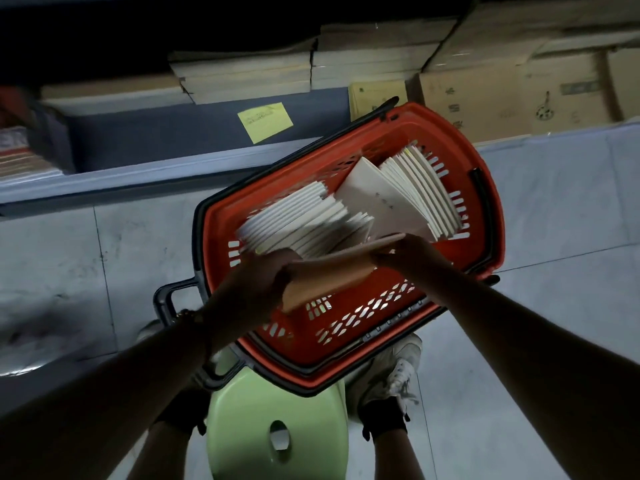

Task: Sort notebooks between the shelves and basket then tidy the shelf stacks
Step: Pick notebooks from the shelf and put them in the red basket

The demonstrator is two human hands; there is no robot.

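Brown notebook spans both hands over basket, long axis left-right; left hand and right hand fingers look clamped on its ends, though dim light blurs them.

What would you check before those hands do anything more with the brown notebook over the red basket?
1. Left hand has the brown notebook: ok, it grips the near end.
2. Right hand has it too: ok, it holds the far end.
3. Notebook is over the red basket: ok.
4. Free floor space in the basket: ok, the near part is bare.
5. White notebooks lie neatly: not ok, they are fanned and slanted.
6. Basket sits steady on the green stool: cannot tell.
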